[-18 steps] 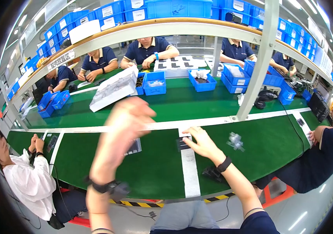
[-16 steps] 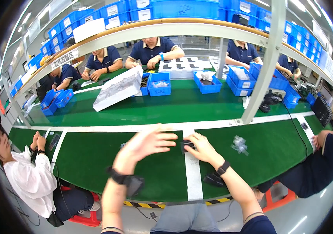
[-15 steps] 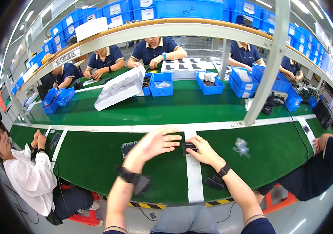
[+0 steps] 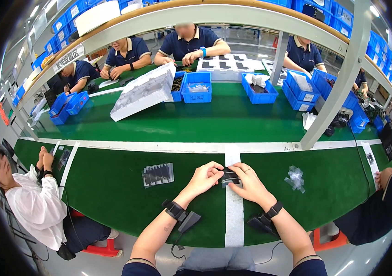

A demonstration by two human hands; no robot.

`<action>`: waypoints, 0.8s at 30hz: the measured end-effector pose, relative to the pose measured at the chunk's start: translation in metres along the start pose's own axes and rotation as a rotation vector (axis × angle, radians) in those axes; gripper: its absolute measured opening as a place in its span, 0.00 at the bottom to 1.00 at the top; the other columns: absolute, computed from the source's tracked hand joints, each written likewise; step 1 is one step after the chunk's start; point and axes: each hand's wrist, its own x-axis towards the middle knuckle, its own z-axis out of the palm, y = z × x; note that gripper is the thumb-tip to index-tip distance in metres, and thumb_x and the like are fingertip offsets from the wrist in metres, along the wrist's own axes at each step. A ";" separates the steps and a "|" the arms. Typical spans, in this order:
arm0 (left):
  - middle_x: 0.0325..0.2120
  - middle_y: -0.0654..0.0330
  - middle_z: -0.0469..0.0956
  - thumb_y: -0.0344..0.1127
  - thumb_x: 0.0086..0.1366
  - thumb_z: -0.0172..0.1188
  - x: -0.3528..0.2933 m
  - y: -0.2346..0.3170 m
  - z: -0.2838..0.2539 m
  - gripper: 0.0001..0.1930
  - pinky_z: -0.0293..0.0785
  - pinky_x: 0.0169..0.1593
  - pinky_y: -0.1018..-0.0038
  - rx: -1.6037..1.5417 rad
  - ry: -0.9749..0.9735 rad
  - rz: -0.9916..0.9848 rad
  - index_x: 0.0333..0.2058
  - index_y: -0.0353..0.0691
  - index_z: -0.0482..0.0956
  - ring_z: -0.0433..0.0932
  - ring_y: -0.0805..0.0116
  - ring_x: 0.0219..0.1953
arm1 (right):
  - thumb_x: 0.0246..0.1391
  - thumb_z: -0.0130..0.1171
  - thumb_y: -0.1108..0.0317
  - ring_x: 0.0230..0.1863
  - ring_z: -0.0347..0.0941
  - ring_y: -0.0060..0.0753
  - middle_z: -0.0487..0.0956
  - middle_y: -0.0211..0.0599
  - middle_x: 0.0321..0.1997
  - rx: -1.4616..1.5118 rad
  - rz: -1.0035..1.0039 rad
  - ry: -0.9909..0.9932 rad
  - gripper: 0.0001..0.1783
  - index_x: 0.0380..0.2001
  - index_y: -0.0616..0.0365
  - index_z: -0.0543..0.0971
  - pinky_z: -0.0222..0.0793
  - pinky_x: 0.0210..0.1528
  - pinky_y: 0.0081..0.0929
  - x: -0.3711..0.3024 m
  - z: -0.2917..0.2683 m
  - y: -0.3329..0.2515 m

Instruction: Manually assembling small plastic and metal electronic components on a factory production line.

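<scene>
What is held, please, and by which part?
The right hand holds a small dark piece by its right side; the left hand is at its left, grip unclear.

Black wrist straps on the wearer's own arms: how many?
2. The left strap sits around the wrist behind the left hand; the right strap around the wrist behind the right hand. Neither is missed; only their undersides are hidden.
</scene>
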 end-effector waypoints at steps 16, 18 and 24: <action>0.23 0.66 0.74 0.30 0.60 0.56 -0.005 0.003 0.002 0.11 0.69 0.28 0.84 0.029 0.011 0.015 0.41 0.34 0.72 0.72 0.82 0.22 | 0.40 0.61 0.69 0.53 0.64 0.48 0.71 0.44 0.47 0.027 0.018 0.044 0.25 0.46 0.58 0.71 0.58 0.57 0.39 -0.001 0.000 0.000; 0.23 0.66 0.74 0.30 0.60 0.56 -0.006 -0.004 0.004 0.11 0.69 0.28 0.84 0.026 0.001 0.030 0.41 0.34 0.72 0.71 0.82 0.22 | 0.40 0.61 0.69 0.53 0.64 0.47 0.71 0.44 0.47 0.044 0.027 0.030 0.25 0.46 0.57 0.71 0.57 0.57 0.39 -0.005 0.002 0.002; 0.21 0.67 0.73 0.30 0.60 0.56 -0.005 0.002 0.003 0.10 0.68 0.26 0.85 0.086 0.010 0.038 0.40 0.34 0.73 0.70 0.83 0.21 | 0.41 0.60 0.70 0.49 0.66 0.43 0.72 0.39 0.44 0.024 0.067 0.066 0.24 0.46 0.55 0.71 0.58 0.55 0.36 -0.003 -0.002 -0.003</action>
